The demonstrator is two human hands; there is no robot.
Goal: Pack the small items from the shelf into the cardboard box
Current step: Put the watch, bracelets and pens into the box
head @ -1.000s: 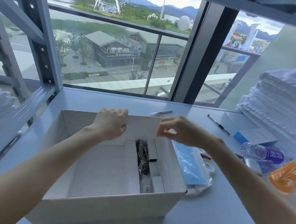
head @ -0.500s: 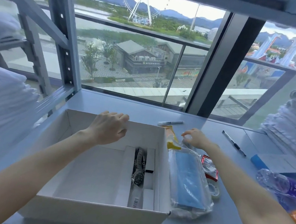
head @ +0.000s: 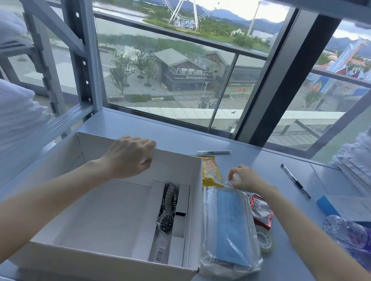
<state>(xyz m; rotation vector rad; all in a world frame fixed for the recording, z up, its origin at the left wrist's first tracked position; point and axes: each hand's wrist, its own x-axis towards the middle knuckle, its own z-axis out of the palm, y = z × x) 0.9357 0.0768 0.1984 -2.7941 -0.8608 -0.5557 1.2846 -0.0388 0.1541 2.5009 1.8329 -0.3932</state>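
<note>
A white cardboard box (head: 109, 262) stands open on the grey shelf. Inside it lie a metal wristwatch (head: 167, 209) and white inserts. My left hand (head: 131, 155) grips the box's far wall, fingers curled over its rim. Right of the box lies a clear bag of blue face masks (head: 230, 230). My right hand (head: 244, 177) pinches the far end of that bag. A yellow snack packet (head: 211, 172) lies against the box's far right corner. A red sachet (head: 261, 212) and a tape roll (head: 264, 239) sit beside the bag.
A white pen (head: 213, 152) and a black pen (head: 296, 181) lie farther back on the shelf. A blue-edged flat box (head: 354, 208), a plastic bottle (head: 356, 238) and stacked white towels (head: 368, 162) fill the right side. A shelf post (head: 81, 62) rises at the left.
My right hand moved from the box's far wall out to the right and down onto the mask bag. The view shifted, showing more of the shelf right of the box. My left hand stayed.
</note>
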